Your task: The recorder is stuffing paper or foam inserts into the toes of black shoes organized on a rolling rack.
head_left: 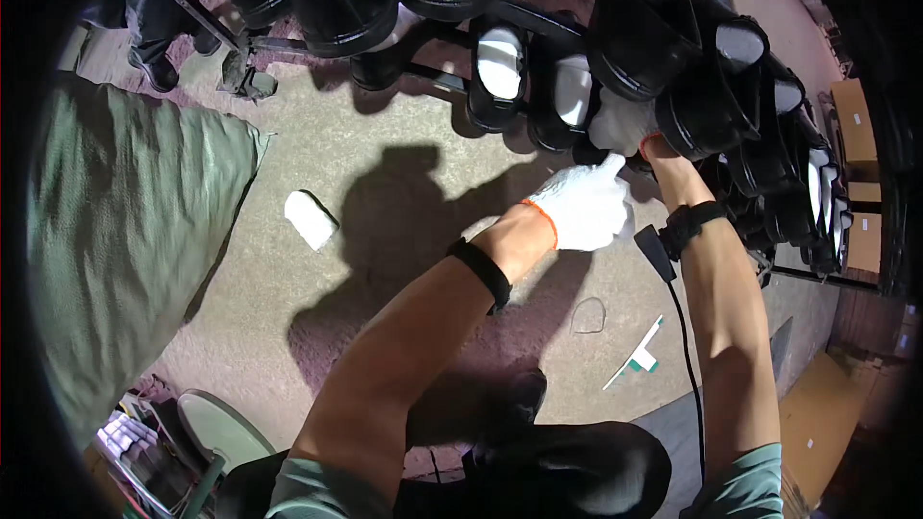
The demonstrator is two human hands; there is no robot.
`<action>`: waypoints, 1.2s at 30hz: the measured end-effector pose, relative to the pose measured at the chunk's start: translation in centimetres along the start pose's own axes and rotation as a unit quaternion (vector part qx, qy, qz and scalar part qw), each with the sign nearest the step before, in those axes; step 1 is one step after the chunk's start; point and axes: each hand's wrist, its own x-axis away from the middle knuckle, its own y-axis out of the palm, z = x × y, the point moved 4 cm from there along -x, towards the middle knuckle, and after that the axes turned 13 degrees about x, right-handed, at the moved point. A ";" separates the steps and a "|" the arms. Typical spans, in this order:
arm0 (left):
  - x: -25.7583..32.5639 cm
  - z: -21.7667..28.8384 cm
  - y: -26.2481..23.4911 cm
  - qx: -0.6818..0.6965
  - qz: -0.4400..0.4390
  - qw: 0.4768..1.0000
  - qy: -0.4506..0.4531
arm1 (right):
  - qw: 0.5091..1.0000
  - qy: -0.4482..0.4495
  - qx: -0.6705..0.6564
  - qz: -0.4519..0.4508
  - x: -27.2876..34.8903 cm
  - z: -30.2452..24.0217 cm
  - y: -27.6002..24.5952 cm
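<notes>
Both of the person's hands, in white knitted gloves with orange cuffs, were at the near edge of a rack [540, 14] crowded with black shoes. The left hand [586, 210] stood a little nearer than the shoes, its fingers bent and one digit stretched to the far side; its fingertips were partly turned away, so whether they were together on anything could not be told. The right hand [625, 123] lay farther in, among the shoes, partly covered by a large black shoe [709, 125] on its right; what its fingers did there could not be told. Just left of it, in the lower row, was a black shoe [548, 125] showing a white insole [574, 91], and left of that stood another black shoe [491, 115] with a white lining. More shoes filled the rack toward the far side and to the right.

A black strap [483, 274] circled the left wrist; a second band [694, 223] on the right one carried a dark block and a cable [688, 346]. On the floor [298, 149] lay a white rounded piece [311, 219] at left and a white-and-green strip [641, 358] at near right. A large green sack [135, 221] stood at far left.
</notes>
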 end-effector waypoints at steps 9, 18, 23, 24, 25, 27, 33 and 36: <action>-1.0 0.5 1.8 0.050 0.025 0.998 -0.004 | 0.993 0.081 -0.079 -0.009 -0.3 0.7 -2.3; -1.4 1.0 0.8 0.055 -0.053 0.996 -0.044 | 0.973 0.173 -0.155 0.005 -7.6 0.2 -2.6; -1.5 2.1 -0.2 0.005 -0.080 0.988 -0.132 | 0.953 0.223 -0.203 0.015 -1.1 0.5 -4.1; -2.2 2.2 0.4 0.007 -0.082 0.988 -0.128 | 0.950 0.234 -0.208 0.013 -1.6 1.1 -3.8; -2.8 2.0 1.0 0.020 -0.090 0.987 -0.131 | 0.946 0.245 -0.214 0.012 -1.6 1.6 -3.7; -2.4 1.4 0.6 0.005 -0.104 0.988 -0.113 | 0.935 0.261 -0.240 0.022 0.7 1.5 -4.3; -1.3 2.3 0.7 -0.110 -0.080 0.989 0.057 | 0.901 0.324 -0.286 0.031 -4.1 2.5 -3.7; -1.0 2.5 0.0 -0.035 0.097 0.985 -0.135 | 0.917 0.333 -0.203 0.090 -4.3 2.5 -2.3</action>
